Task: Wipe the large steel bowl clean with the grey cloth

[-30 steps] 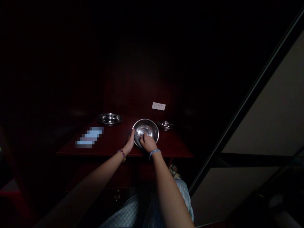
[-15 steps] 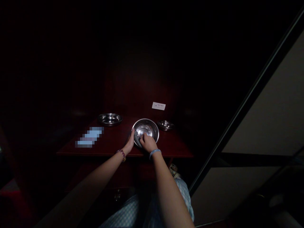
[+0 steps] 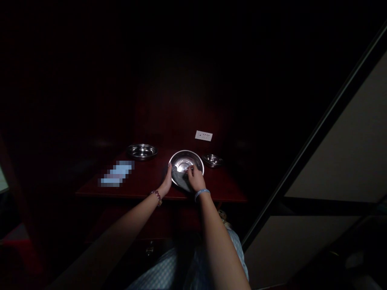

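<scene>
Covering the near rim of the bowl (image 3: 184,162), a grey cloth (image 3: 182,182) lies beside the bent right hand (image 3: 196,179), whose grip is unclear; the left hand (image 3: 166,183), fingers hidden, clasps the bowl over the table (image 3: 225,187).

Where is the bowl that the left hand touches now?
In the head view, the bowl is just below centre, between the shallow dish at left and the small dish at right.
</scene>
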A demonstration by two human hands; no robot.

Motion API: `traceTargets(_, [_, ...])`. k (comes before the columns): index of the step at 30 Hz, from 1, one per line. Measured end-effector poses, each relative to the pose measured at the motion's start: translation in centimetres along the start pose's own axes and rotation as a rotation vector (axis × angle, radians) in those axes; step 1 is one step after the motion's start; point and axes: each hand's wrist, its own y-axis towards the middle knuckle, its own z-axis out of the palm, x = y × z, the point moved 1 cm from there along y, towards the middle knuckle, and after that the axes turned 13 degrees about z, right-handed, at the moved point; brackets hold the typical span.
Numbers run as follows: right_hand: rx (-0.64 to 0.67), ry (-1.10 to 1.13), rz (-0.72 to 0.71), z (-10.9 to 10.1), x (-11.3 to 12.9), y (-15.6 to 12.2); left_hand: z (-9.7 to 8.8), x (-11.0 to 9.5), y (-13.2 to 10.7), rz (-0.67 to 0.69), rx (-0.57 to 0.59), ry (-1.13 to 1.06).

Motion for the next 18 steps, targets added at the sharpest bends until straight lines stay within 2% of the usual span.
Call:
traceTargets(3, [0.028,-0.036,0.01,-0.1,0.2,-0.3,0.2,-0.3,-0.1,-0.003,-0.004,0.001])
traceTargets(10, [0.051,-0.207,-0.07,0.7,0.6,-1.1,0.3,-0.8,-0.2,-0.022,-0.021,-0.001])
traceTargets(18, [0.064,-0.294,-0.005,0.9,0.6,-1.3,-0.1,-0.1,-0.2,-0.017,-0.003,0.033])
